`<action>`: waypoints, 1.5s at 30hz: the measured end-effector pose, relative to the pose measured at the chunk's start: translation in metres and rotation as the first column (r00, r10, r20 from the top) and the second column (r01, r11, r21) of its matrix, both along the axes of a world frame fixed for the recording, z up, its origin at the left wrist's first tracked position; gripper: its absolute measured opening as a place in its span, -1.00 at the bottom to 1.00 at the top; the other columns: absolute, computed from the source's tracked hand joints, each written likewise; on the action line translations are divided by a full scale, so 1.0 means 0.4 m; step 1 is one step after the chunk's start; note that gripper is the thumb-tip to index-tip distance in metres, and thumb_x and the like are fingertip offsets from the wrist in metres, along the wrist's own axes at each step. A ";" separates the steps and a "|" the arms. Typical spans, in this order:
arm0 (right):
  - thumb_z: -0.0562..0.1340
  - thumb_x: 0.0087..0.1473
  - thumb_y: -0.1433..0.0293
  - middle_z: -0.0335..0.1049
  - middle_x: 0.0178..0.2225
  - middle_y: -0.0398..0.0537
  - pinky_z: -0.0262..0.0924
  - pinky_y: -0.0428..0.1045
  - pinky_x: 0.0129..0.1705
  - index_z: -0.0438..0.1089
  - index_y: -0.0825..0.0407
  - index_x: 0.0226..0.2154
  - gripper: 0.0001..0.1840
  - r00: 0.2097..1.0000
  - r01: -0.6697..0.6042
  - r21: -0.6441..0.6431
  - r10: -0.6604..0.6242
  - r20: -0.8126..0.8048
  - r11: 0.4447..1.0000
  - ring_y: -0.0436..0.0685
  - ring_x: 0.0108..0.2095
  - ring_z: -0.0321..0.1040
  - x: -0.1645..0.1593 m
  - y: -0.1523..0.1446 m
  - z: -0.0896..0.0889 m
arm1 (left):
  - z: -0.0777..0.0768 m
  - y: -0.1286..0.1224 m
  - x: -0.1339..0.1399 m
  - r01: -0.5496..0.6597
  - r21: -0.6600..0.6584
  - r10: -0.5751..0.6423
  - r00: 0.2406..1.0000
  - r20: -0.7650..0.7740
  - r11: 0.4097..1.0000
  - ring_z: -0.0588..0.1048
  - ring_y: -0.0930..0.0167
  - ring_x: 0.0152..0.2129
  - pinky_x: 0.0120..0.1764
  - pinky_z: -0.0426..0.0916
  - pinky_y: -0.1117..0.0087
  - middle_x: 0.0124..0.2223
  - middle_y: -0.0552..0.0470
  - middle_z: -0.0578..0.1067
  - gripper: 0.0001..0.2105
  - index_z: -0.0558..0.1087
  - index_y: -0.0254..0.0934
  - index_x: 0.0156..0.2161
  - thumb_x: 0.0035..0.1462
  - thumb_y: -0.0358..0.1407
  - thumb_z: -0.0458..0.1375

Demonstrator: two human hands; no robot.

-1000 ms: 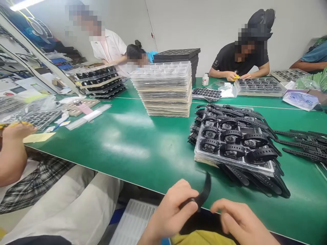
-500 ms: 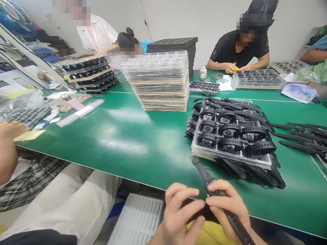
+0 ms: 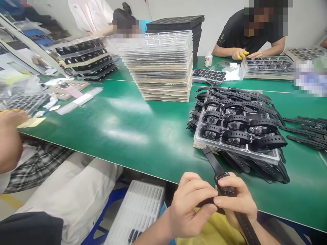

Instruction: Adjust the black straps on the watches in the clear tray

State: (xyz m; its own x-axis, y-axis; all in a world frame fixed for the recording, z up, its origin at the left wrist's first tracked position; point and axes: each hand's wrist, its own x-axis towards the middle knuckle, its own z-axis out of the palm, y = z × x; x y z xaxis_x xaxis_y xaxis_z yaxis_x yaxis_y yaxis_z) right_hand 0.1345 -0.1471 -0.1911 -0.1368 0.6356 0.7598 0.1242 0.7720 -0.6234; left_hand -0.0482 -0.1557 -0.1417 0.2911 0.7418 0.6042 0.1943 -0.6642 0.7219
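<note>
My right hand [image 3: 238,200] is closed around a black smartwatch [image 3: 227,187] just past the table's front edge. One strap points up and away toward the tray, the other hangs down below my palm. Beside the watch's left side, my left hand [image 3: 192,206] is closed in a pinch with its fingertips against the watch. Something dark shows between its thumb and fingers, but I cannot make out what. Just beyond my hands, a clear plastic tray [image 3: 198,139] holds several black watches face down, on top of more stacked layers with straps hanging out.
More black straps [image 3: 306,131] lie at the right. A tall stack of trays [image 3: 166,73] stands mid-table. A white slotted tray [image 3: 143,200] with a few black pieces sits below the table edge. A co-worker's arm [image 3: 10,139] is at left; other people work across the green table [image 3: 122,136].
My left hand's fingers have gone from spread to pinched together beside the watch. Both hands and the watch sit a little further right in view, and the camera has tilted down slightly.
</note>
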 end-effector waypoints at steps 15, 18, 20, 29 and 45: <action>0.26 0.25 0.48 0.38 -0.20 -0.04 0.37 0.08 -0.31 0.60 -0.21 -0.26 -0.74 0.996 -0.090 -0.150 0.088 -0.022 0.985 0.15 -0.28 0.38 0.000 0.004 0.029 | 0.012 -0.010 0.022 0.185 -0.412 -0.066 0.956 0.286 0.892 0.47 0.28 -0.30 -0.19 0.40 0.22 -0.27 -0.12 0.54 -0.86 0.51 -0.25 -0.14 0.23 -0.29 0.16; 0.25 0.25 0.51 0.37 -0.17 -0.05 0.36 0.07 -0.31 0.60 -0.22 -0.24 -0.71 0.996 -0.085 -0.138 0.081 -0.031 0.987 0.15 -0.26 0.37 -0.001 0.005 0.022 | 0.008 -0.014 0.027 0.205 -0.438 -0.060 0.945 0.322 0.875 0.45 0.28 -0.29 -0.19 0.39 0.23 -0.28 -0.11 0.51 -0.85 0.50 -0.25 -0.16 0.24 -0.24 0.17; 0.26 0.24 0.52 0.36 -0.16 -0.06 0.36 0.06 -0.29 0.60 -0.21 -0.26 -0.72 0.995 -0.099 -0.147 0.093 -0.047 0.984 0.14 -0.24 0.36 0.002 0.001 0.020 | 0.009 -0.013 0.027 0.217 -0.445 -0.065 0.941 0.332 0.869 0.45 0.27 -0.29 -0.19 0.40 0.22 -0.28 -0.11 0.51 -0.82 0.49 -0.25 -0.17 0.24 -0.18 0.18; 0.20 0.26 0.00 0.13 -0.24 -0.08 0.33 0.05 -0.27 0.19 -0.04 -0.52 -0.52 0.776 -0.552 -0.479 0.210 -0.595 0.682 0.11 -0.34 0.29 -0.022 -0.032 0.040 | 0.027 -0.014 0.031 -0.066 -0.019 0.064 0.996 -0.056 0.998 0.49 0.31 -0.35 -0.20 0.37 0.22 -0.27 -0.07 0.60 -0.75 0.45 -0.23 0.00 0.21 -0.42 0.20; 0.22 0.26 0.06 0.13 -0.26 -0.08 0.23 0.09 -0.15 0.28 -0.08 -0.52 -0.59 0.786 -0.591 -0.487 0.324 -0.526 0.644 0.18 -0.23 0.19 -0.011 -0.027 0.033 | 0.065 -0.021 0.024 -0.073 0.168 0.125 0.936 -0.328 0.983 0.37 0.33 -0.33 -0.19 0.27 0.28 -0.28 -0.03 0.61 -0.84 0.51 -0.27 -0.13 0.25 -0.48 0.13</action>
